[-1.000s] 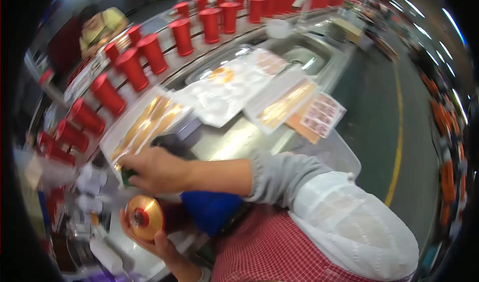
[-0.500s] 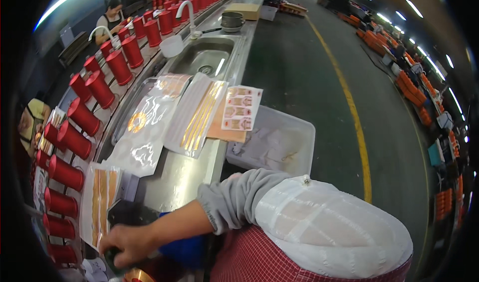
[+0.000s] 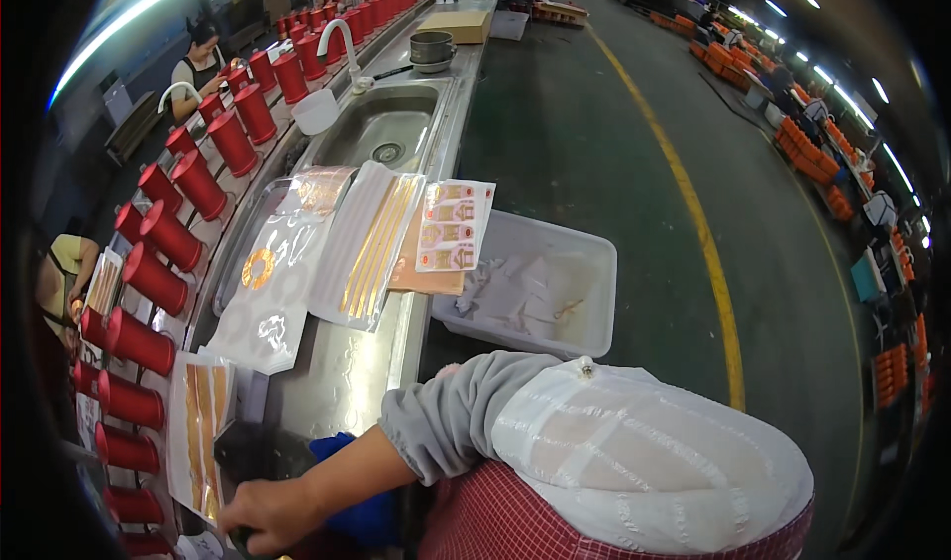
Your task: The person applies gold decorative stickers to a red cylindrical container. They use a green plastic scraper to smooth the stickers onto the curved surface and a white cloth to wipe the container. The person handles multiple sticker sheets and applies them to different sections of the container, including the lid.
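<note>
My right hand [image 3: 269,516] is low at the left of the view, its fingers curled downward. Something dark shows by the fingertips, too hidden to make out. Close beside the hand lies a white sheet with gold strips [image 3: 201,421]. A dark block-like object [image 3: 260,453] sits just beyond the wrist. Under my forearm is a blue cloth-like thing [image 3: 369,509], partly covered. My left hand is out of view.
Red cylinders [image 3: 136,340] line the bench's left side. Decal sheets [image 3: 367,248] lie on the steel counter [image 3: 342,362] before a sink [image 3: 381,124]. A white bin [image 3: 594,303] with scraps stands right of it. Two people [image 3: 203,65] work across the bench.
The whole view has shifted, with the counter and sheets sitting further left. My right hand is slightly lower, and a gold round object beneath it has nearly left the lower edge.
</note>
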### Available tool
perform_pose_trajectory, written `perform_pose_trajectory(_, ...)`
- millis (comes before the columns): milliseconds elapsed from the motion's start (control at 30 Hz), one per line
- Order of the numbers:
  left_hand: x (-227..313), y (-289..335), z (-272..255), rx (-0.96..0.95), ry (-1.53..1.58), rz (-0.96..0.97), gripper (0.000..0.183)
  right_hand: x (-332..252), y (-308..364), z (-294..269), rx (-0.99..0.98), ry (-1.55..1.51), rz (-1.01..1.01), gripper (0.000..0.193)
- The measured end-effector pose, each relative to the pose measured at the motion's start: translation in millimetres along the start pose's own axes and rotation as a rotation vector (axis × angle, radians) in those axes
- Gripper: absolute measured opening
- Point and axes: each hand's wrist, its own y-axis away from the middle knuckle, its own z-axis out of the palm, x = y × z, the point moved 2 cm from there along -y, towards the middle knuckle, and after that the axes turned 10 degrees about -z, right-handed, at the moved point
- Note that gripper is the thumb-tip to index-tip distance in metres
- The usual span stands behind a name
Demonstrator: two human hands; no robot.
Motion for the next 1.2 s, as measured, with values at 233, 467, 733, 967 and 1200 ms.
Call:
perform_pose_trajectory(233, 4.8, 5.6, -25.8, 0.032, 0.02, -0.007, 0.118, -0.8, -1.0, 1.5, 0.046, -0.028, -0.039, 0.029)
perform_pose_trajectory(467, -3.3, 48.6, -39.4, 0.416, -0.182, 0.103, 0.108, 0.5, 9.7, -20.1, -0.04, 0.034, 0.136, 0.035)
perform_pose_trajectory(733, 28.1, 86.8, -10.5, 0.401, -0.749, 0.489, 0.054, -7.1, 16.8, -20.5, -0.122, -0.182, 0.376, 0.034)
perform_pose_trajectory(967, 33.1, 53.1, 3.0, 0.402, -0.042, -0.06, 0.093, 10.8, 4.0, -31.7, -0.218, -0.124, 0.285, 0.038)
perform_pose_trajectory(1200, 35.5, 51.2, 1.1, 0.37, 0.183, -0.144, 0.088, 28.0, -18.9, -27.0, -0.188, 0.123, 0.182, 0.033)
